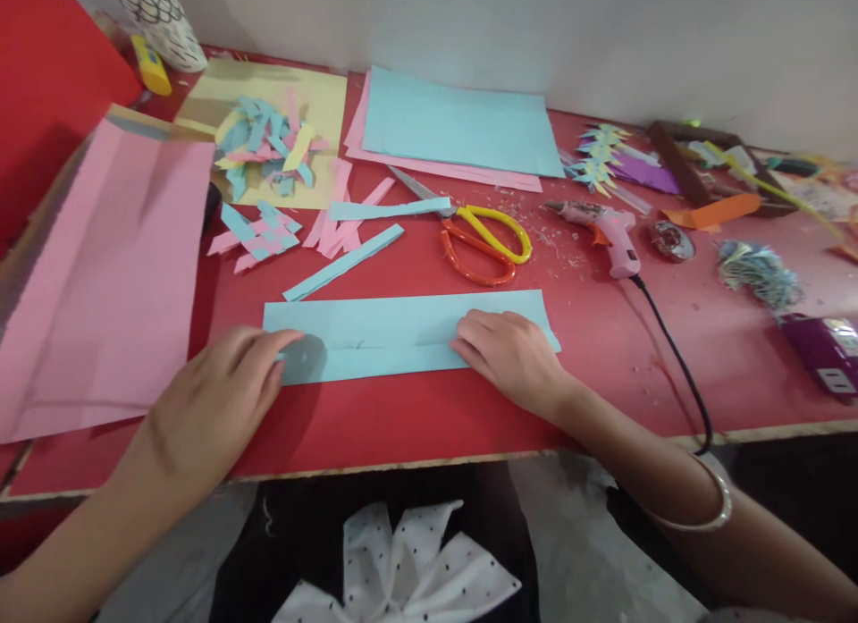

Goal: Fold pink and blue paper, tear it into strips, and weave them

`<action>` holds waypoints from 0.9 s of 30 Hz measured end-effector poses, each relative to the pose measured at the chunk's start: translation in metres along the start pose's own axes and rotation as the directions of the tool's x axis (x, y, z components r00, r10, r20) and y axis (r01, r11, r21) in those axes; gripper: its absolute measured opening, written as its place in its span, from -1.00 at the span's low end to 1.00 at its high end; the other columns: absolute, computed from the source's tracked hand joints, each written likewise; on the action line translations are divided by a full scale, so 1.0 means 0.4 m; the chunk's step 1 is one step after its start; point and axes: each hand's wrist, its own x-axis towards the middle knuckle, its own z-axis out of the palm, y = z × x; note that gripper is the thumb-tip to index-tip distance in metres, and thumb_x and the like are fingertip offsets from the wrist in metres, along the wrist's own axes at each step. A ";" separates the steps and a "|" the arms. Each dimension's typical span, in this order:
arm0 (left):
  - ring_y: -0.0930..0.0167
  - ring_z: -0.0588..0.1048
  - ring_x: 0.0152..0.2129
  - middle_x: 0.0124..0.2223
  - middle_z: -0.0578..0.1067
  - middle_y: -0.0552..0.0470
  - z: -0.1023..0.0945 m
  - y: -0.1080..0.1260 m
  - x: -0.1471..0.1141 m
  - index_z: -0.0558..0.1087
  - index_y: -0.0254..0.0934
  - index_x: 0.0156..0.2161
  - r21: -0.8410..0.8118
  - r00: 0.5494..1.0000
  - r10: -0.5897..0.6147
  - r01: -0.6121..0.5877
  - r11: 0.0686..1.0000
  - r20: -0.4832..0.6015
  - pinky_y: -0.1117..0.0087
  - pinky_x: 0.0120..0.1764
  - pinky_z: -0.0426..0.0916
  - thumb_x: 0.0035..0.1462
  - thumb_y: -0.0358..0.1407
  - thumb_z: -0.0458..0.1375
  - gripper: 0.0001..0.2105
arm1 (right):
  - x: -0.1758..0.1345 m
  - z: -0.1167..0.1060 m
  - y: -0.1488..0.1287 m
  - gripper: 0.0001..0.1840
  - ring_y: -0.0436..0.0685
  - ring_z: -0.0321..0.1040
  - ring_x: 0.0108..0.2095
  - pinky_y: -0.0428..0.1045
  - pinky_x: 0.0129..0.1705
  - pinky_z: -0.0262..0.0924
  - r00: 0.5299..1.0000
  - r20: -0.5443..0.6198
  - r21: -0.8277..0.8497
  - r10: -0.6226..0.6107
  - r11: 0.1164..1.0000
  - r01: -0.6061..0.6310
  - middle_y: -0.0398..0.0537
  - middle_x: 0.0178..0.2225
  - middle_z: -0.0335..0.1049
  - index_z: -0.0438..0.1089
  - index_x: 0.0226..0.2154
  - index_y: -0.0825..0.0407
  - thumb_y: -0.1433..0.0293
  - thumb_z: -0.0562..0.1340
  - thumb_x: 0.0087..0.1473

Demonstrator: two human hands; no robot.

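A long strip of light blue paper lies flat near the table's front edge, with a crease running lengthwise along its lower part. My left hand pinches the strip's left end between thumb and fingers. Toward the other end, my right hand is closed, its curled fingers gripping the paper at the crease. Just behind the strip are a narrow blue strip and scissors with one yellow and one orange handle. Another narrow blue strip rests across the scissor blades.
Blue sheets lie over pink ones at the back. Cut paper pieces are heaped on a yellow sheet. A pink glue gun trails its cord on the right. Folded pink paper covers the left side.
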 end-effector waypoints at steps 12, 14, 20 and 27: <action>0.31 0.10 0.11 0.19 0.13 0.00 0.013 0.222 0.022 0.11 -0.26 0.14 -0.086 0.883 0.445 -0.460 0.884 -0.149 0.17 0.11 -0.03 0.14 -0.03 -0.25 -0.47 | -0.004 0.013 0.005 -0.67 -0.02 0.08 -0.56 -0.08 -0.47 -0.19 0.996 -0.079 0.060 -0.034 0.997 0.039 -0.13 -0.52 0.27 0.28 -0.49 0.08 0.26 -0.04 0.14; 0.27 0.10 0.11 0.18 0.13 -0.03 0.013 0.241 0.027 0.10 -0.28 0.14 -0.116 0.913 0.393 -0.404 0.907 -0.110 0.06 0.10 -0.07 0.13 0.01 -0.29 -0.43 | -0.004 0.016 0.009 -0.66 -0.02 0.08 -0.56 -0.08 -0.47 -0.18 0.995 -0.095 0.088 -0.035 0.995 0.044 -0.13 -0.52 0.27 0.27 -0.49 0.08 0.27 -0.06 0.14; 0.16 0.06 0.12 0.20 0.09 -0.05 0.015 0.245 0.022 0.04 -0.18 0.16 -0.156 0.951 0.305 -0.310 0.938 -0.056 -0.18 0.04 -0.16 0.08 0.08 -0.27 -0.40 | -0.019 0.014 0.045 -0.71 -0.02 0.12 -0.49 -0.12 -0.41 -0.09 0.979 -0.174 0.310 -0.104 0.938 0.155 -0.13 -0.53 0.23 0.24 -0.51 0.08 0.26 0.00 0.10; 0.10 0.06 0.11 0.19 0.12 -0.08 0.013 0.250 0.027 0.08 -0.12 0.14 -0.177 0.961 0.274 -0.277 0.944 -0.041 -0.17 0.04 -0.21 0.03 0.11 -0.17 -0.39 | -0.031 0.015 0.075 -0.69 -0.03 0.11 -0.50 -0.12 -0.41 -0.10 0.980 -0.171 0.339 -0.098 0.928 0.152 -0.15 -0.57 0.19 0.21 -0.57 0.08 0.30 -0.01 0.12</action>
